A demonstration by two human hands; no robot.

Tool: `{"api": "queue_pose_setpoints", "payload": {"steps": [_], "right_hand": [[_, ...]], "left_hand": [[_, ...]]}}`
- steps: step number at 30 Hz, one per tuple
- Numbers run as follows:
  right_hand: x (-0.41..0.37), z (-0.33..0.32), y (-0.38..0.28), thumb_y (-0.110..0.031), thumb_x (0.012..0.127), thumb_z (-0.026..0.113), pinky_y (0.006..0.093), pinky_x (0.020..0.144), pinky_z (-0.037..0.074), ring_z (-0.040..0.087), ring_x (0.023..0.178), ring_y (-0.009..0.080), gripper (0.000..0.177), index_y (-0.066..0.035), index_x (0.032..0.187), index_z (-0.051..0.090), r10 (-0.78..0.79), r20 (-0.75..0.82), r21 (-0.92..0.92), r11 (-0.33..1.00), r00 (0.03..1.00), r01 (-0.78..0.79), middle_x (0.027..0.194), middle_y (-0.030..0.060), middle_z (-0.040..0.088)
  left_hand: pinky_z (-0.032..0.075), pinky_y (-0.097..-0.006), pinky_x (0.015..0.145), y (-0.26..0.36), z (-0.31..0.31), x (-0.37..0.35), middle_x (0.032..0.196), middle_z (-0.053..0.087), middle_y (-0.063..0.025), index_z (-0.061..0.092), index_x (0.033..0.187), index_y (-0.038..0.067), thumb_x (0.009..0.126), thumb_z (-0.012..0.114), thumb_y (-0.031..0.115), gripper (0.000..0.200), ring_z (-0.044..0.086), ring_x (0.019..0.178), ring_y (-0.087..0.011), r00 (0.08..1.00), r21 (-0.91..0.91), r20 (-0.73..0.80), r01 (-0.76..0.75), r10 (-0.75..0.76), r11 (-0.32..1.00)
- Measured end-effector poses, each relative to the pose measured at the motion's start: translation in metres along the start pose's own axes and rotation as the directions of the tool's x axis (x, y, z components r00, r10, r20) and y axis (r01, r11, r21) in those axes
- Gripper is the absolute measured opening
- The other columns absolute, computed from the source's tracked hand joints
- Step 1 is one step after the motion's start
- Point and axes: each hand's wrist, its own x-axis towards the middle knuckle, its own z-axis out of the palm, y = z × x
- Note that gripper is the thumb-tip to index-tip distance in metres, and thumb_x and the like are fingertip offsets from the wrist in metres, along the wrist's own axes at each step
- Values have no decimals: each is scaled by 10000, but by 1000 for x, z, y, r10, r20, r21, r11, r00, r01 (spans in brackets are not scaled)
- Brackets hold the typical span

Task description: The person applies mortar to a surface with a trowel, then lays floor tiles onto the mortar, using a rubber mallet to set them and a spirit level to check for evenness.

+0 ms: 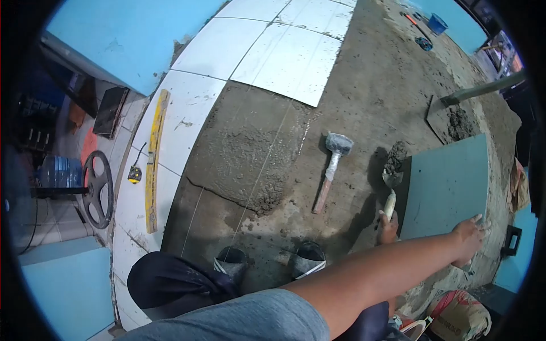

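Observation:
My left arm reaches across to the right, and my left hand (469,241) grips the near right corner of a grey-green tile (446,184). The tile is tilted up off the floor. Beside its left edge, my right hand (388,227) is closed round the handle of a trowel (391,190), with grey mortar (396,156) on the blade. A mallet (333,170) lies on the rough floor left of the trowel. Further left is a bed of wet mortar (244,153), bordered by white laid tiles (290,54) beyond it and a thin string over it.
A yellow level (154,165) and a tape measure (135,174) lie on the left tiles. A shovel (441,116) holds mortar at the right. A blue bucket (437,24) stands far back. My boots (231,262) are below the mortar bed. A sack (459,315) sits at lower right.

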Motion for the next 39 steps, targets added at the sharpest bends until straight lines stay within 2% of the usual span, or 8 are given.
{"api": "queue_pose_setpoints", "payload": {"steps": [6, 12, 14, 17, 24, 30, 33, 39], "right_hand": [[-5, 55, -62, -139, 950, 723, 280, 620, 468, 537, 683, 98, 269, -28, 1140, 570, -100, 335, 134, 989, 937, 58, 856, 7, 555], [32, 153, -125, -305, 977, 763, 320, 667, 504, 626, 738, 134, 377, 6, 1157, 649, -218, 510, -187, 916, 832, 355, 822, 40, 640], [39, 192, -137, -320, 964, 759, 411, 744, 556, 734, 829, 277, 450, 1, 1264, 662, -577, 501, -236, 626, 645, 743, 971, 142, 749], [42, 229, -169, -355, 941, 754, 458, 833, 574, 743, 988, 385, 465, -54, 1289, 680, -475, 617, -498, 381, 627, 779, 1116, 218, 751], [65, 271, -146, -289, 895, 751, 482, 831, 575, 725, 968, 388, 501, -107, 1354, 664, -687, 633, -494, -4, 356, 870, 1124, 179, 731], [58, 273, -151, -309, 909, 754, 504, 918, 572, 713, 1067, 424, 547, -177, 1426, 633, -619, 596, -478, 238, 511, 846, 1205, 226, 729], [74, 281, -136, -285, 907, 748, 505, 890, 579, 719, 1043, 420, 535, -176, 1419, 639, -660, 609, -471, 147, 441, 870, 1199, 218, 732], [67, 290, -127, -266, 886, 750, 506, 887, 582, 722, 1029, 421, 517, -165, 1387, 669, -641, 639, -489, 89, 425, 868, 1189, 233, 729]], "left_hand": [[30, -575, 1317, 0, 5, 8, 1727, 292, -160, 534, 1531, 57, 936, 636, 541, 774, 83, 1647, -308, 999, -16, 49, 4, -4, 1000], [27, -568, 1314, 2, 6, 25, 1747, 260, -132, 511, 1561, 117, 932, 610, 573, 783, 70, 1647, -312, 990, -13, 139, 28, -26, 1000], [26, -572, 1313, 2, 0, 29, 1750, 255, -123, 498, 1572, 139, 932, 597, 583, 785, 68, 1647, -311, 972, -55, 231, 48, -34, 997], [25, -578, 1310, 3, -11, 33, 1754, 249, -110, 478, 1589, 172, 932, 576, 598, 789, 64, 1648, -309, 931, -93, 362, 88, -49, 992], [66, -596, 1301, 1, -26, 43, 1681, 416, -90, 557, 1546, 219, 910, 630, 508, 703, 263, 1602, -289, 900, -138, 431, 146, -73, 980], [120, -619, 1283, 0, -9, 66, 1668, 437, -41, 534, 1554, 284, 916, 556, 595, 710, 263, 1589, -279, 833, -118, 546, 178, -86, 977], [93, -613, 1297, 1, -23, 49, 1716, 352, -91, 528, 1569, 245, 932, 603, 501, 690, 53, 1646, -325, 865, -148, 500, 142, -50, 979], [106, -616, 1293, 0, -28, 34, 1693, 389, -85, 547, 1552, 250, 924, 608, 508, 682, 123, 1626, -321, 885, -163, 464, 134, -44, 978]]}}
